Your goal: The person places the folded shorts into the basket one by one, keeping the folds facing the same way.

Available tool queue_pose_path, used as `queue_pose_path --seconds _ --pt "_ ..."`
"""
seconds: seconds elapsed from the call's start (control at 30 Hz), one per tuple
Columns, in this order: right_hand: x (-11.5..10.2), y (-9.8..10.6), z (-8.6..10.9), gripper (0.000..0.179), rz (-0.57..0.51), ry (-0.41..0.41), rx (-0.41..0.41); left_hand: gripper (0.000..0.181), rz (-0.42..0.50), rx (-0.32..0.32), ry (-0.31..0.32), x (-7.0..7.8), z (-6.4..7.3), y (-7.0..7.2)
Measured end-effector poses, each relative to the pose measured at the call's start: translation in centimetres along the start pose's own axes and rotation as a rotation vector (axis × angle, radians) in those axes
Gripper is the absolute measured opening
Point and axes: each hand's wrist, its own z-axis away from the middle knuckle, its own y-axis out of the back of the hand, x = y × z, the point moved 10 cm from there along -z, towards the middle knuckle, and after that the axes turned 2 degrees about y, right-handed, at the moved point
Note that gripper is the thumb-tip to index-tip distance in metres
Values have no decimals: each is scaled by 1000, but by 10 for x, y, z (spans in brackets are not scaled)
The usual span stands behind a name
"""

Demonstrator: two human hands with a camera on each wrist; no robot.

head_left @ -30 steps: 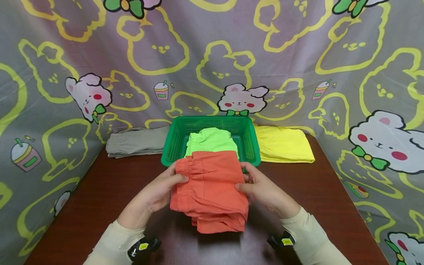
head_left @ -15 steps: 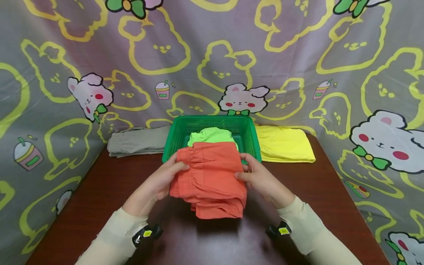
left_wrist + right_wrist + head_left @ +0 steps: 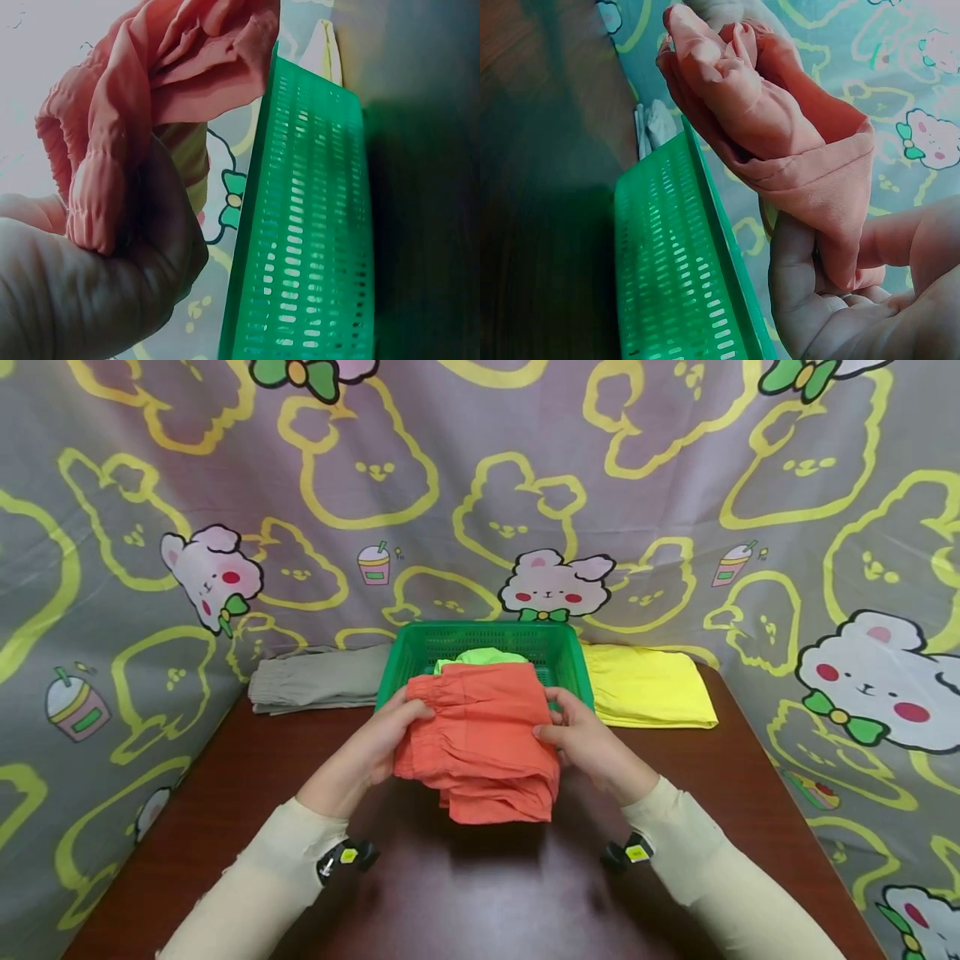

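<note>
One folded orange garment [image 3: 487, 722], likely light and limp; left hand [image 3: 375, 742] and right hand [image 3: 594, 745] pinched opposite sides, sensible holds.

I can't read a single word or number from here. The left wrist's black device [image 3: 366, 855] carries a small yellow label [image 3: 348, 856], the right wrist's black device [image 3: 615, 858] a similar one [image 3: 636, 853]; any marks on them are too tiny. A drink cup [image 3: 373, 565] printed on the far curtain [image 3: 416, 410] has a green label patch, likewise unreadable.
</note>
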Motion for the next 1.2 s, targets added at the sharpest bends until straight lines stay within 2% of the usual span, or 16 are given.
queue_pose_path --seconds 0.4,0.67,0.93,1.2 --pt "-4 10 -13 53 28 -16 43 62 -56 39 12 9 -21 6" --pt "-1 16 -24 54 8 -35 73 62 -49 32 16 17 -33 8" --pt "-7 18 -40 52 -12 -44 91 61 -43 47 -13 32 -43 14" --pt "-10 20 -56 52 -12 -52 104 64 -51 84 -1 41 -56 23"
